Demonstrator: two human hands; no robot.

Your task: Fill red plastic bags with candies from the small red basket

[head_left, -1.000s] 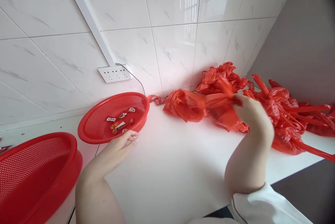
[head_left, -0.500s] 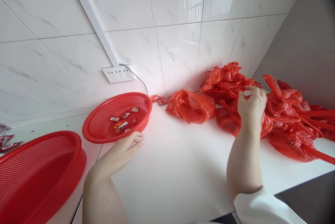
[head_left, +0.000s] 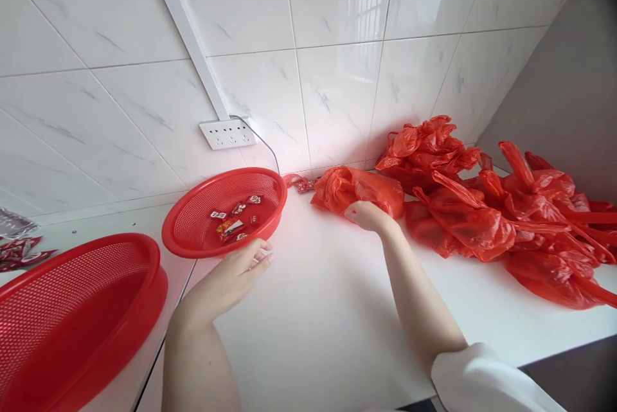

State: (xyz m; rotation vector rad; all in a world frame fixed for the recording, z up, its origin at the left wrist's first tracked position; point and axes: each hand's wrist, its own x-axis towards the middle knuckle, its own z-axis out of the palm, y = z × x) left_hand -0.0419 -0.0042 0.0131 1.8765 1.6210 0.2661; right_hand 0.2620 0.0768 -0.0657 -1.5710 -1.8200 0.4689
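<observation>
My left hand (head_left: 236,270) lies flat on the white counter, fingers stretched out, just in front of a small red mesh basket (head_left: 193,232) that holds several small wrapped sweets (head_left: 231,219). My right hand (head_left: 366,214) is curled against the near edge of a filled red plastic bag (head_left: 359,188) at the back of the counter; its fingertips are hidden from me. A heap of more red plastic bags (head_left: 482,213) lies to the right of it.
A larger red mesh basket (head_left: 67,309) sits at the near left. Dark red wrappers (head_left: 19,248) lie at the far left edge. A white socket strip (head_left: 229,134) with a cable is on the tiled wall. The counter's edge drops off at lower right (head_left: 554,348).
My right hand let go of the bags on the right and moved left to the filled bag by the wall. The left hand stayed put. The view shifted a little rightward.
</observation>
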